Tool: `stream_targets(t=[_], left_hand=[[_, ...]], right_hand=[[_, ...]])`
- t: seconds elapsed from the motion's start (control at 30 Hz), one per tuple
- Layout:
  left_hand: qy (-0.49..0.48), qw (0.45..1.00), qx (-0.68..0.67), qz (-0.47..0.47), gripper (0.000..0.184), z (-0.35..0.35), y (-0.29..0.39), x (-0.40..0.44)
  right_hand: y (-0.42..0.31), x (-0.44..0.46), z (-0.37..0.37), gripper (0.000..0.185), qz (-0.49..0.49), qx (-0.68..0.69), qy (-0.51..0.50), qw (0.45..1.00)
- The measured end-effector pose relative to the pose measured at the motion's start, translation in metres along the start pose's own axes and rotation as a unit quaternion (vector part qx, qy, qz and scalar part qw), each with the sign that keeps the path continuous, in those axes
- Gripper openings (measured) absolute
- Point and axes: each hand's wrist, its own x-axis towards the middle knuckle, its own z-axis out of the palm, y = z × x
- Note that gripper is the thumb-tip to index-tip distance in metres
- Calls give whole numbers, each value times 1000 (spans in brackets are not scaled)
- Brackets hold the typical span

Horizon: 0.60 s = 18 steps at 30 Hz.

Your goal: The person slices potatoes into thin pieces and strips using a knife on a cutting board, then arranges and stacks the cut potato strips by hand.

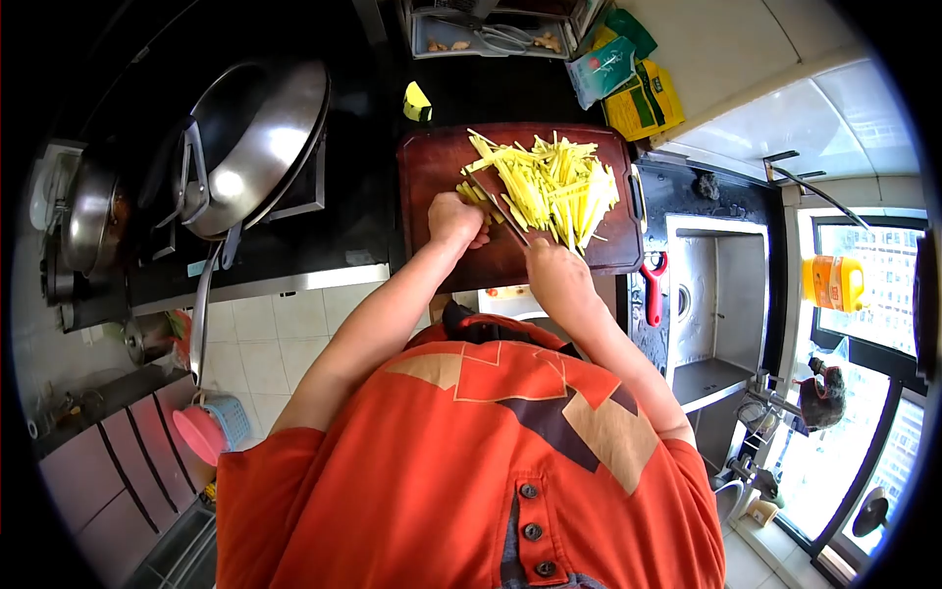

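A dark red cutting board lies on the black counter. Yellow-green vegetable strips are heaped on its right half. My right hand is closed around the handle end of a knife, whose blade slants up and left beside the heap. Just left of the blade, my left hand has its fingers curled down on a small bunch of the same vegetable, pressing it to the board. The knife's handle is mostly hidden under my right hand.
A wok sits on the stove at the left. A vegetable chunk lies behind the board, with packets at the back right. A red peeler is beside the sink on the right.
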Motion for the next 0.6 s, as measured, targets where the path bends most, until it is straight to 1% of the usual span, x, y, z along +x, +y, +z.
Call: stream_targets(t=[0.07, 0.17, 0.23, 0.3, 0.4, 0.47, 0.5, 0.53, 0.6], left_hand=[[3, 1000, 1, 5, 13, 0, 3, -3], [3, 1000, -2, 5, 18, 1, 4, -4], [14, 1000, -1, -6, 17, 0, 2, -3], [12, 1000, -1, -6, 18, 0, 1, -2], [7, 1000, 0, -4, 19, 0, -2, 0], [2, 1000, 3, 4, 19, 1, -2, 0], [-5, 1000, -2, 9, 22, 0, -2, 1], [-13, 1000, -7, 13, 25, -1, -4, 1], [-24, 999, -23, 11, 24, -2, -3, 2]], right_hand=[[6, 11, 3, 15, -3, 17, 18, 1000], [11, 14, -5, 28, -1, 25, 16, 1000], [3, 2, -22, 27, 6, 24, -1, 1000], [2, -1, -23, 26, 17, 23, -21, 999], [10, 2, -4, 29, 32, 62, -12, 997], [13, 10, 3, 27, 7, 76, 20, 997], [11, 11, -10, 29, 20, 75, 1, 997], [12, 9, -13, 29, 22, 74, 6, 997], [15, 9, -20, 30, 38, 55, -16, 998]])
